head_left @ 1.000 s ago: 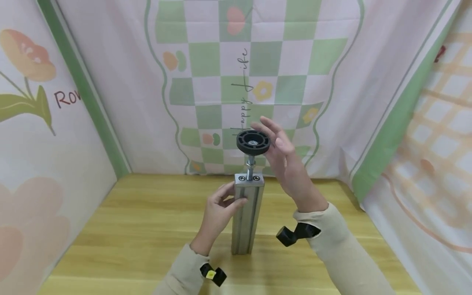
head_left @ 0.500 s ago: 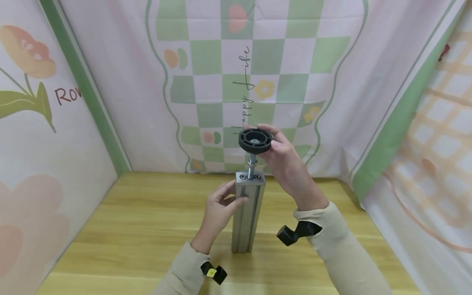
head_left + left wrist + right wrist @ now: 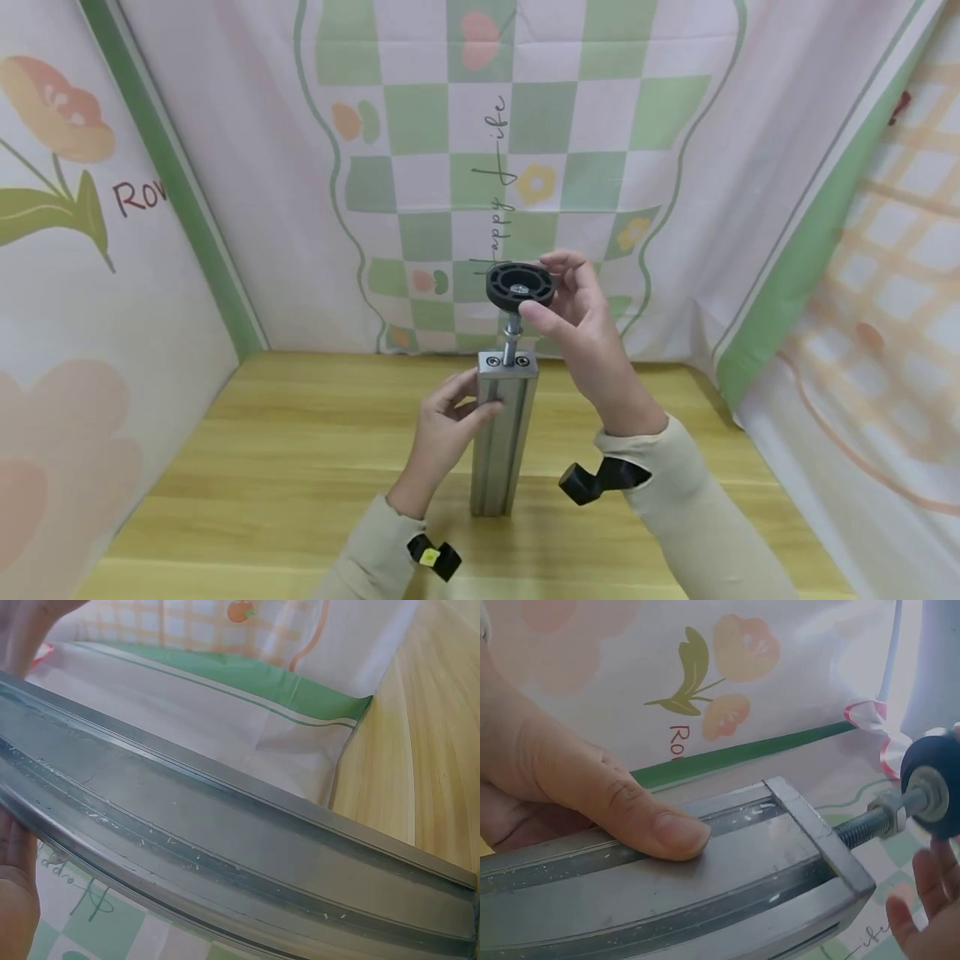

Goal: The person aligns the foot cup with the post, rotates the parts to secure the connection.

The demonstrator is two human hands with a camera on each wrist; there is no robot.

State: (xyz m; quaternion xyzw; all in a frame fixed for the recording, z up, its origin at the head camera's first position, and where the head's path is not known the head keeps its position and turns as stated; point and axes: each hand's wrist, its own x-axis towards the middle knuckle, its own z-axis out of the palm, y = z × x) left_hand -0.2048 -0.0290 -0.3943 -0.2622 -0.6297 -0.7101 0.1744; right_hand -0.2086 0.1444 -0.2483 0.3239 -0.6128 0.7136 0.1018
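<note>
An upright aluminium extrusion profile (image 3: 498, 442) stands on the wooden table, its grooved side filling much of the left wrist view (image 3: 240, 825). From its end plate (image 3: 507, 365), with two screws, rises a threaded stud (image 3: 512, 340) carrying a nut and a black round levelling foot (image 3: 521, 286). My left hand (image 3: 448, 421) grips the profile just under the plate; its thumb (image 3: 676, 834) lies across the front face in the right wrist view. My right hand (image 3: 588, 333) holds the foot by its right side, thumb at the near rim and curled fingers at the far rim.
The wooden table (image 3: 315, 450) spreads around the profile's base. Printed cloth curtains (image 3: 420, 125) hang behind and on both sides. Black wrist mounts (image 3: 603, 479) sit on both sleeves.
My right hand has gone from extended fingers beside the foot to fingers round its rim, and its thumb has come to the near side. The left hand and profile stay put.
</note>
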